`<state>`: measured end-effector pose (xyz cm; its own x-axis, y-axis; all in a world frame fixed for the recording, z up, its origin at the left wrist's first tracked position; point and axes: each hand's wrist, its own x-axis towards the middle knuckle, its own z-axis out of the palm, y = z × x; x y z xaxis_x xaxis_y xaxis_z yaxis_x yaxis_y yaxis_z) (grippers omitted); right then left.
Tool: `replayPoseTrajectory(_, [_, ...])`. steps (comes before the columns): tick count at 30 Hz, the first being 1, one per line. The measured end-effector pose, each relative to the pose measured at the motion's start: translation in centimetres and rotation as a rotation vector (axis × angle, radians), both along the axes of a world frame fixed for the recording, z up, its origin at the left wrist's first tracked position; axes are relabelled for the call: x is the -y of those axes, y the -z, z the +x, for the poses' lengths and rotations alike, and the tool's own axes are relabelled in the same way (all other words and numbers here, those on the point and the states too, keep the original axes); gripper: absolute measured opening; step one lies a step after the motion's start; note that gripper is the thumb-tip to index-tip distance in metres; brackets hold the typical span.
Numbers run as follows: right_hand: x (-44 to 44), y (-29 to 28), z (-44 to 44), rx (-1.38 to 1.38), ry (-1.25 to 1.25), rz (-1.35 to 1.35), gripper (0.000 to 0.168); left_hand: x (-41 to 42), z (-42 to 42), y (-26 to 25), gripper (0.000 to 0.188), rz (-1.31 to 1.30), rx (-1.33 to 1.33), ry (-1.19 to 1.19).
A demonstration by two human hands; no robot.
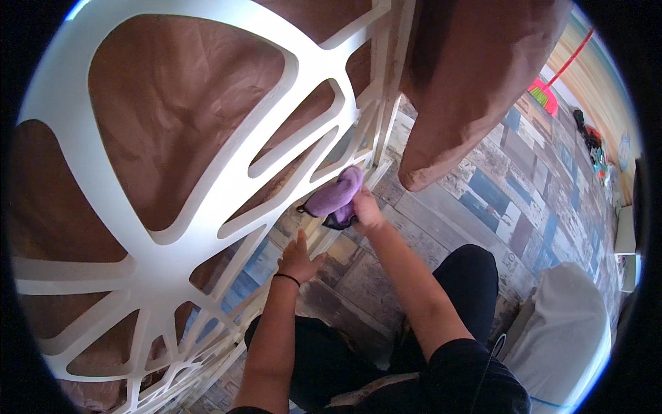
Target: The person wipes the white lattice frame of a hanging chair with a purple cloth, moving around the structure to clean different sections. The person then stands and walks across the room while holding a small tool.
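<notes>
Folded in my right hand is a purple cleaning cloth with dark edging and a small loop at one corner. It is against or very near the lower bars of a white openwork partition panel; contact is hard to make out. My left hand, with a dark band at the wrist, has its fingers spread and holds nothing. It hovers below the cloth, close to the panel's base rail.
Brown sheeting hangs behind the panel, and more brown fabric drapes to its right. A red broom leans by the far wall. A white-covered object stands at my right on the patterned plank floor.
</notes>
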<state>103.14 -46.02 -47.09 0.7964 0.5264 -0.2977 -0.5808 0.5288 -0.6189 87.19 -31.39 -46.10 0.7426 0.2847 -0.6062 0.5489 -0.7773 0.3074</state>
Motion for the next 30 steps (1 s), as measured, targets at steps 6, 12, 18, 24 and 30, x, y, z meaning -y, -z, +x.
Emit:
replayPoseTrajectory(6, [1.4,5.8,-3.4,0.676,-0.127,-0.419,0.039,1.2,1.4,-1.7,0.089,0.055,-0.026,0.014])
replayPoseTrajectory(12, [2.3,5.4,-4.5,0.851,0.238,-1.102,0.052,-1.3,0.2,1.3,0.061,-0.104,0.225,-0.082])
replayPoseTrajectory(18, [2.0,9.6,-0.3,1.086,0.257,-1.281,0.054,-0.5,-0.5,1.8,0.064,0.007,0.321,-0.004])
replayPoseTrajectory(24, [1.5,16.0,0.2,1.399,-0.173,-1.654,0.03,1.8,0.2,1.6,0.082,0.157,0.094,-0.051])
replayPoseTrajectory(30, [-1.2,13.2,0.3,1.17,-0.582,-1.66,0.038,1.8,0.4,2.1,0.081,0.184,0.073,-0.052])
